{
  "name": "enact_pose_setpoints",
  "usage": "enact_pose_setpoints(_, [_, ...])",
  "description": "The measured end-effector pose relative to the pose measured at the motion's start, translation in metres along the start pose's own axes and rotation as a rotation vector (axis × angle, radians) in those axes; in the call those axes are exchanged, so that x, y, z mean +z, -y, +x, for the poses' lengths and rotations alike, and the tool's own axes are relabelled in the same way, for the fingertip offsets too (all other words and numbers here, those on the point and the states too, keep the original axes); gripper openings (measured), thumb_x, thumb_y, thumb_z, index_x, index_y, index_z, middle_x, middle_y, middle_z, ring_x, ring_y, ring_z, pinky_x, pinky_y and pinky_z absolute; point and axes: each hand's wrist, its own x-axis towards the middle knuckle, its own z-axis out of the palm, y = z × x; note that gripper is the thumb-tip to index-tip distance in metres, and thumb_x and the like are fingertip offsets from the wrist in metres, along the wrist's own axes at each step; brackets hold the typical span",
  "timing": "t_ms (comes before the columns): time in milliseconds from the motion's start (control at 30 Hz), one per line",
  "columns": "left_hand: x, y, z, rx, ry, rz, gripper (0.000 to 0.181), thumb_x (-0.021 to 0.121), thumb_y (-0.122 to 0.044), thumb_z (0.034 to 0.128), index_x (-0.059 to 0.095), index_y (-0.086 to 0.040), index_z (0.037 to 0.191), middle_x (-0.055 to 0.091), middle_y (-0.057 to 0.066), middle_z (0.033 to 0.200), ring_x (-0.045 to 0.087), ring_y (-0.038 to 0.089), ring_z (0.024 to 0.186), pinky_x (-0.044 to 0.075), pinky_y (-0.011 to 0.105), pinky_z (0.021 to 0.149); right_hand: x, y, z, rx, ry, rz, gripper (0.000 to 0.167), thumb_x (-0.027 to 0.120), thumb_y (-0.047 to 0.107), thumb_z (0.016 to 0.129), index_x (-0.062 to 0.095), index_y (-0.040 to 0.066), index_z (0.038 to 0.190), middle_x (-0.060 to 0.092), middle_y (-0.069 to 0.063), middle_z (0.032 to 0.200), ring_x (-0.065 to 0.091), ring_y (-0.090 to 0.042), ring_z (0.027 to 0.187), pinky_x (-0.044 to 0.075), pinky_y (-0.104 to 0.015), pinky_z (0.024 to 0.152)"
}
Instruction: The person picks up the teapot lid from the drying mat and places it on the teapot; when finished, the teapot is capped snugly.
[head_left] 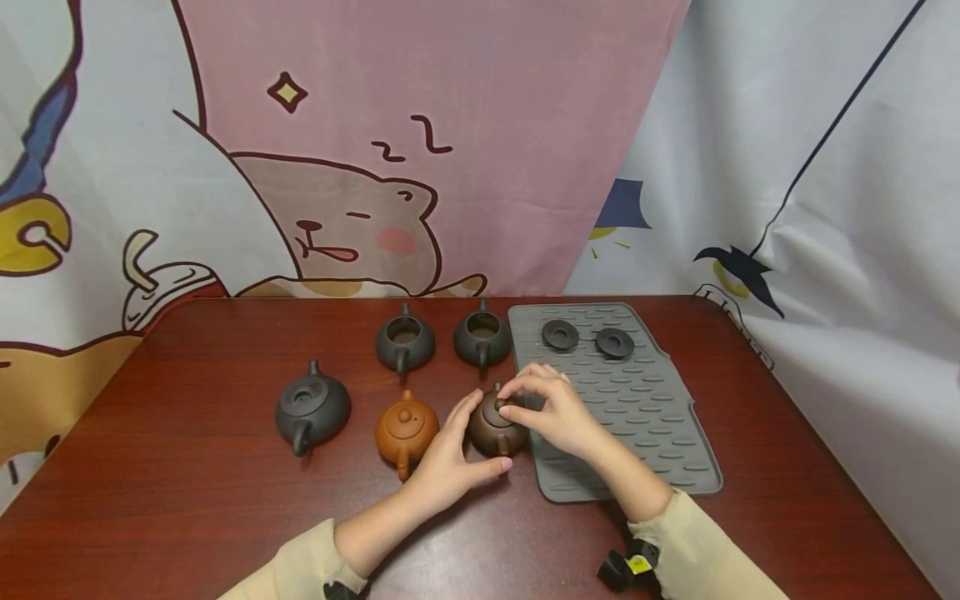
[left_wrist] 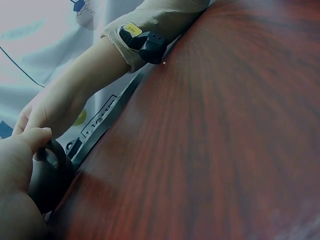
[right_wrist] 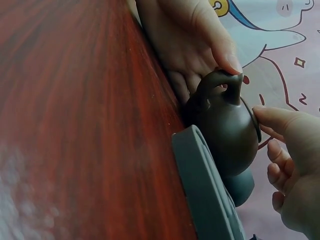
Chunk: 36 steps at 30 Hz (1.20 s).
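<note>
A dark brown teapot (head_left: 487,439) stands at the left edge of a grey mat, its handle toward the person. My left hand (head_left: 448,467) holds it from the left, fingers along its side and thumb at the handle (right_wrist: 212,80). From the right, my right hand (head_left: 555,410) pinches the knob of its lid (head_left: 489,412) between thumb and index finger. The lid sits over the pot's mouth; whether it is fully seated I cannot tell. Left of the left hand stands an orange-brown teapot (head_left: 397,433) with its lid on.
Two lidless dark grey teapots (head_left: 389,349) (head_left: 468,347) stand behind. Another dark grey teapot (head_left: 330,417), its top covered, is at the left. Two dark round lids (head_left: 551,340) (head_left: 606,348) lie on the ridged grey mat (head_left: 637,450). A patterned curtain (head_left: 487,75) hangs behind the table.
</note>
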Motion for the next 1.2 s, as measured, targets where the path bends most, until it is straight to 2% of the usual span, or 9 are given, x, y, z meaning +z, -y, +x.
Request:
enact_pose_setpoints(233, [0.000, 0.000, 0.000, 0.006, -0.005, 0.011, 0.092, 0.079, -0.029, 0.0795, 0.026, 0.000, 0.149, 0.025, 0.017, 0.153, 0.025, 0.026, 0.139, 0.024, 0.049, 0.108, 0.001, -0.001, -0.001, 0.023, 0.004, 0.013, 0.014, 0.076, 0.022, 0.084, 0.072, 0.022, 0.097, 0.058, 0.008, 0.091, 0.050, -0.022, 0.089, 0.033, -0.045, 0.081])
enact_pose_setpoints(533, [0.000, 0.000, 0.000, -0.001, -0.007, 0.008, 0.091, 0.080, -0.030, 0.0794, 0.027, -0.003, 0.149, 0.025, 0.016, 0.153, 0.024, 0.025, 0.139, 0.022, 0.049, 0.109, 0.002, -0.003, -0.002, 0.028, 0.002, 0.010, 0.014, 0.075, 0.022, 0.084, 0.072, 0.023, 0.098, 0.058, 0.011, 0.090, 0.049, -0.015, 0.088, 0.036, -0.041, 0.079])
enact_pose_setpoints(700, [-0.001, -0.003, 0.000, -0.012, -0.008, 0.019, 0.093, 0.080, -0.030, 0.0793, 0.025, -0.002, 0.150, 0.023, 0.016, 0.154, 0.022, 0.027, 0.139, 0.022, 0.050, 0.109, 0.000, -0.005, -0.001, 0.016, -0.017, 0.016, 0.017, 0.076, 0.020, 0.084, 0.072, 0.021, 0.100, 0.060, 0.010, 0.091, 0.051, -0.021, 0.088, 0.038, -0.044, 0.077])
enact_pose_setpoints(833, [-0.002, -0.008, -0.001, -0.005, -0.016, 0.027, 0.094, 0.080, -0.026, 0.0788, 0.024, -0.005, 0.151, 0.021, 0.015, 0.155, 0.020, 0.025, 0.140, 0.021, 0.051, 0.109, -0.012, 0.015, 0.001, 0.056, -0.044, 0.034, 0.019, 0.074, 0.011, 0.084, 0.071, 0.008, 0.103, 0.062, -0.004, 0.094, 0.051, -0.032, 0.088, 0.040, -0.049, 0.075])
enact_pose_setpoints(933, [-0.004, -0.014, -0.002, 0.007, -0.022, 0.027, 0.093, 0.080, -0.026, 0.0788, 0.024, -0.009, 0.152, 0.022, 0.009, 0.156, 0.021, 0.019, 0.140, 0.021, 0.048, 0.109, -0.020, 0.018, 0.001, 0.100, -0.074, 0.035, 0.020, 0.072, 0.004, 0.084, 0.069, 0.002, 0.104, 0.062, -0.013, 0.098, 0.050, -0.038, 0.089, 0.040, -0.051, 0.074])
enact_pose_setpoints(1067, [-0.010, -0.025, -0.004, 0.045, -0.043, 0.012, 0.091, 0.080, -0.027, 0.0790, 0.027, -0.012, 0.151, 0.026, 0.004, 0.154, 0.025, 0.018, 0.138, 0.024, 0.046, 0.109, -0.026, -0.004, 0.001, 0.107, -0.129, 0.038, 0.021, 0.073, 0.008, 0.085, 0.070, 0.005, 0.106, 0.062, -0.012, 0.102, 0.051, -0.035, 0.090, 0.042, -0.049, 0.073])
enact_pose_setpoints(1200, [-0.019, -0.035, -0.003, 0.069, -0.069, 0.028, 0.089, 0.080, -0.027, 0.0788, 0.029, -0.018, 0.151, 0.028, 0.002, 0.154, 0.027, 0.020, 0.138, 0.027, 0.047, 0.107, -0.034, -0.014, 0.000, 0.128, -0.179, 0.024, 0.023, 0.074, 0.014, 0.086, 0.070, 0.008, 0.107, 0.061, -0.009, 0.103, 0.051, -0.029, 0.091, 0.041, -0.044, 0.072])
